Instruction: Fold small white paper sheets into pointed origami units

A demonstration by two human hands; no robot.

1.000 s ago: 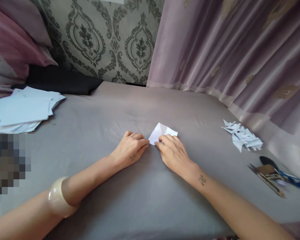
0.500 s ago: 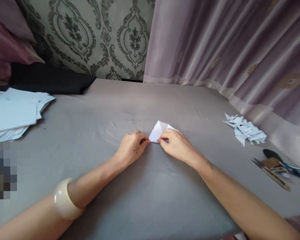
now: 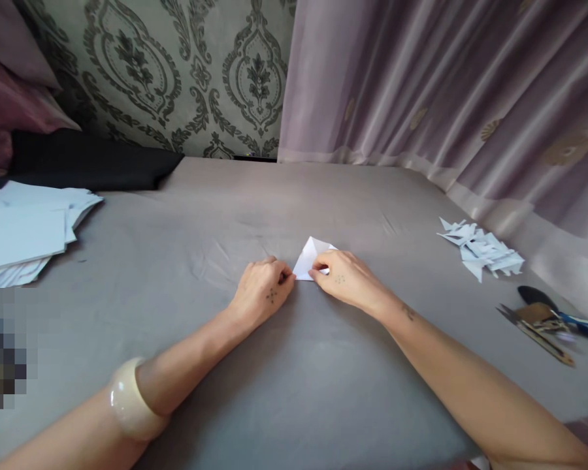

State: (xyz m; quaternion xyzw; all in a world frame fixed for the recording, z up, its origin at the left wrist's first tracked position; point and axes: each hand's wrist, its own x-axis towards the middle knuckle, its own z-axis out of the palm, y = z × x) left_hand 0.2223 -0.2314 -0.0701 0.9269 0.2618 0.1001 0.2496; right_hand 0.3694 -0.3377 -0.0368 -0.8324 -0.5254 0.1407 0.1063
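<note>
While I work off the head cam, far L first: a stack of white sheets (image 3: 24, 228) lies on the grey cloth (image 3: 215, 209), w/ a dark cloth (image 3: 88, 160) just beyond it. Next comes the pale bangle (image 3: 132, 401), then my L hand (image 3: 263, 292), thumb & fingertips pinched on the near-L corner of the small white paper (image 3: 304, 263). That piece is mid-view, between both hands, part-folded, creases showing; can't tell if it's flat down or slightly lifted. My R hand (image 3: 350, 277) has thumb & forefinger closed on its near edge; its R side is hidden there. Step now, I'd judge: lining up a fold. Next move prob. calls for the L pinch to keep the corner steady while the R thumb presses along the edge, w/o layers slipping. Far R: a heap of folded white pieces (image 3: 487, 250), then, nearer me, a slim pointed tool (image 3: 546, 341) & a blue item (image 3: 585, 328), type unclear.
</note>
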